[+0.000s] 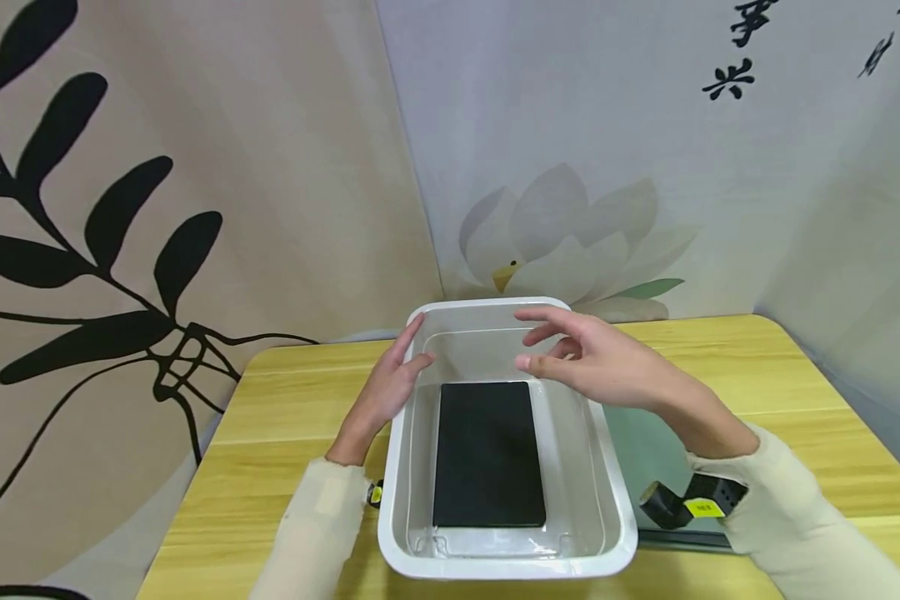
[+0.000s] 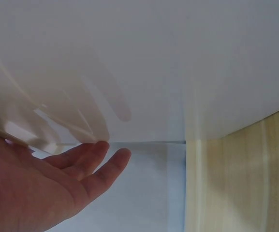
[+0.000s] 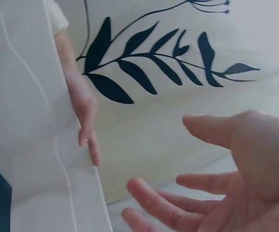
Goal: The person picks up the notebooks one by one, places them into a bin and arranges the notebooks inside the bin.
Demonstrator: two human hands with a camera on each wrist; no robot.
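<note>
We keep the left hand (image 1: 378, 392) flat, fingers straight, against the outer left wall of the white bin (image 1: 615, 500). The right hand (image 1: 607, 362) hovers over it, fingers loosely spread, holding nothing. Below the right hand lies a flat, matte black tablet (image 1: 487, 454). Risk, as we judge it: the smooth, glossy, round-cornered plastic may slide on the wooden table (image 1: 285, 417) under one-sided pressure.

the white rectangular plastic tub (image 1: 615, 500) looks smooth and glossy, its walls faintly translucent. inside it lies a flat black rectangular slab (image 1: 487, 454) with a matt, even face. the yellow wooden table (image 1: 285, 433) shows a fine grain under a satin finish. the cream knitted cloth sleeves (image 1: 802, 517) look soft.
</note>
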